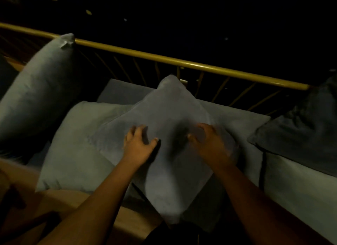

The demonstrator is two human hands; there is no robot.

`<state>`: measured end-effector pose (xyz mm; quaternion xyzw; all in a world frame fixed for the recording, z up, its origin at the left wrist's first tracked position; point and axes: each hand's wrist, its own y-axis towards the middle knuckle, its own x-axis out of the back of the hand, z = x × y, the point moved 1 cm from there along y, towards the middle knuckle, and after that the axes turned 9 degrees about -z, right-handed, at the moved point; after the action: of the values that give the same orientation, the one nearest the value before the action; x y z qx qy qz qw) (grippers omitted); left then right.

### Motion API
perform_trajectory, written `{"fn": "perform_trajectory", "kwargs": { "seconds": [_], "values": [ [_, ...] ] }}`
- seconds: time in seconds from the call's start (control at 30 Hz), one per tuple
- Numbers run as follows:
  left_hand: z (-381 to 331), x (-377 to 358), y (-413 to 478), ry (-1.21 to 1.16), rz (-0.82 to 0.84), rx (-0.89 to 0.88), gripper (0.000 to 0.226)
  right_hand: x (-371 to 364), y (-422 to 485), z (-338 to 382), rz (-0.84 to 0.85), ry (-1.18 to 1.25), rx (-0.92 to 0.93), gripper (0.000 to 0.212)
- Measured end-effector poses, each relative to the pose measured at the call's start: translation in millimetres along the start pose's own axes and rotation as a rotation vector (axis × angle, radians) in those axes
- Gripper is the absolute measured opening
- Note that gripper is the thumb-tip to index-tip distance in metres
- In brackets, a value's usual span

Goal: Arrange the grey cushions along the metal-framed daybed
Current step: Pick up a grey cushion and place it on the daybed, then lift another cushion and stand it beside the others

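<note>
A grey cushion lies turned like a diamond in the middle of the daybed, on top of a paler flat cushion. My left hand rests on its surface with fingers spread and curled. My right hand presses on it to the right, fingers bent and blurred. Another grey cushion stands tilted against the yellow metal rail at the left. A darker cushion leans at the right end. The light is dim.
The rail's thin yellow bars run behind the cushions. The grey seat pad shows at the right and back. A light wooden edge of the frame runs along the near left. Beyond the rail everything is dark.
</note>
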<state>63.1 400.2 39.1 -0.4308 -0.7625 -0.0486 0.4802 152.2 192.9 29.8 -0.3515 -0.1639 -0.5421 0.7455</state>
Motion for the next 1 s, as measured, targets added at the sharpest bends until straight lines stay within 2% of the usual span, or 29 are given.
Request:
{"fn": "perform_trajectory", "kwargs": {
  "seconds": [0.1, 0.2, 0.37, 0.6, 0.67, 0.73, 0.83, 0.9, 1.0],
  "values": [
    [31.0, -17.8, 20.2, 0.093, 0.052, 0.148, 0.110, -19.2, 33.5, 10.9, -0.012, -0.101, -0.027, 0.059],
    [46.2, -39.3, 28.2, 0.101, -0.014, 0.178, 0.117, -44.8, 65.8, 9.2, 0.017, -0.200, -0.022, 0.071],
    [71.4, -59.4, 36.2, 0.121, -0.105, 0.175, 0.120, -71.4, 124.2, -1.8, 0.069, -0.286, -0.011, 0.083],
    [90.3, -67.8, 28.8, 0.089, -0.269, 0.188, 0.102, -73.8, 166.5, -23.9, 0.127, -0.037, -0.095, 0.098],
    [94.1, -67.2, 19.3, 0.047, -0.324, 0.296, 0.102, -70.4, 168.5, -32.5, 0.156, 0.026, -0.158, 0.101],
    [93.9, -67.1, 5.6, -0.044, -0.389, 0.482, 0.104, -67.6, 166.0, -37.0, 0.182, 0.043, -0.179, 0.097],
    [83.0, -70.7, -14.2, -0.300, -0.430, 0.694, 0.101, -59.7, 155.1, -41.8, 0.177, 0.038, -0.153, 0.091],
    [72.4, -69.7, -21.8, -0.404, -0.441, 0.729, 0.098, -52.0, 144.7, -44.6, 0.168, 0.014, -0.138, 0.095],
    [59.5, -60.5, -32.1, -0.469, -0.498, 0.629, 0.093, -38.9, 123.7, -41.2, 0.156, -0.004, -0.098, 0.110]
  ]
}}
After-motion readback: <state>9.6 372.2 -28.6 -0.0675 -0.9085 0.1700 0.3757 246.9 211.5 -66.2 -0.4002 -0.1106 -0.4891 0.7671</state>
